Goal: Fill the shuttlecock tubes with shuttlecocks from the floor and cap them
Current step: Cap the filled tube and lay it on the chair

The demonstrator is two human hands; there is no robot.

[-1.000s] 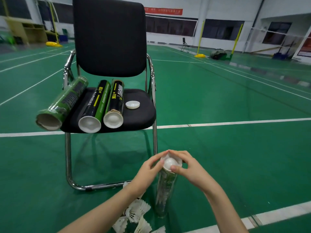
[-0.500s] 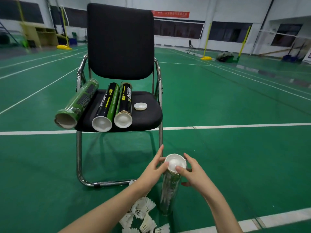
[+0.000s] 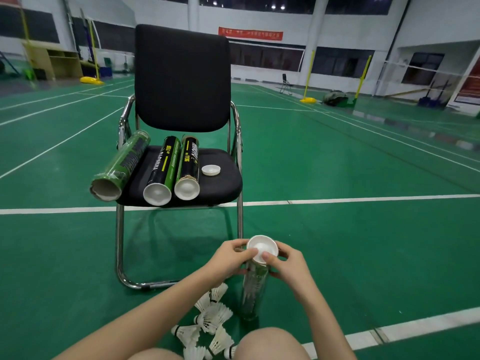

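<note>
A green shuttlecock tube (image 3: pixel 253 294) stands upright on the floor in front of me, with a white cap (image 3: pixel 262 248) on its top. My left hand (image 3: pixel 230 259) grips the tube's top from the left, thumb on the cap's rim. My right hand (image 3: pixel 288 263) grips it from the right, thumb pressing the cap. Several white shuttlecocks (image 3: pixel 210 323) lie on the floor just left of the tube. On the black chair (image 3: pixel 181 81) lie three tubes: an uncapped one (image 3: pixel 120 165) at the left and two capped ones (image 3: pixel 162 172) (image 3: pixel 188 168).
A loose white cap (image 3: pixel 211 169) sits on the chair seat, right of the tubes. The chair's chrome frame (image 3: pixel 119 245) stands close ahead on the left. My knee (image 3: pixel 267 344) shows at the bottom edge. Green court floor with white lines stretches around; net posts stand far back.
The view has tilted and pulled back a little. Both hands have closed in round the tube's top, and both thumbs now press on the cap.
</note>
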